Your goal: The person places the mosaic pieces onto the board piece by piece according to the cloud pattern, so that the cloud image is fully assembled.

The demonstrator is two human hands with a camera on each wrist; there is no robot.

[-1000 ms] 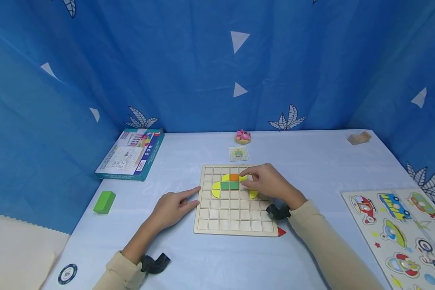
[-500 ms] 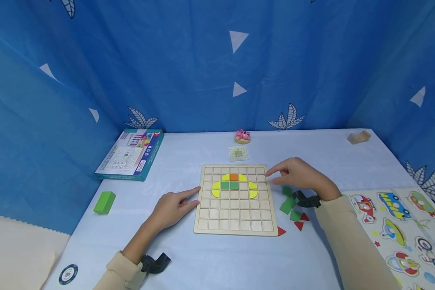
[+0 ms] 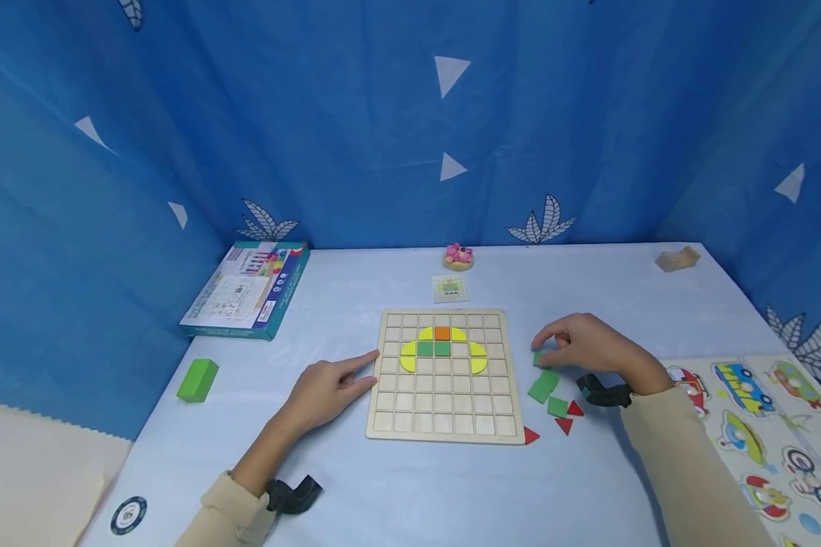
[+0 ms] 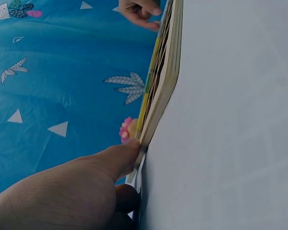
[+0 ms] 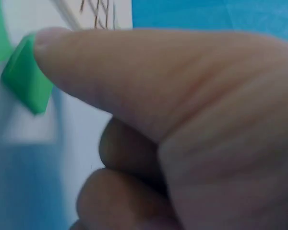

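Observation:
A wooden grid board [image 3: 444, 395] lies mid-table, with yellow quarter-round tiles, an orange square tile [image 3: 442, 333] and two green square tiles [image 3: 434, 349] in its cells. My left hand [image 3: 323, 391] touches the board's left edge with index finger and thumb stretched out; in the left wrist view the thumb [image 4: 122, 155] meets that edge. Right of the board, my right hand [image 3: 584, 346] pinches a green square tile [image 3: 538, 358] between thumb and index finger. The right wrist view has this tile [image 5: 29, 79] tilted under the thumb tip.
Loose green tiles [image 3: 543, 386] and red triangle tiles [image 3: 564, 425] lie right of the board. Behind it are a pattern card [image 3: 450, 289] and a pink figurine [image 3: 459, 257]. A box [image 3: 246, 291] and green block [image 3: 197, 381] stand left; a picture puzzle [image 3: 759, 433] lies right.
My right hand has left the board's upper cells and moved right and down to the loose tiles, where it has taken hold of a green one. The left hand has stayed put.

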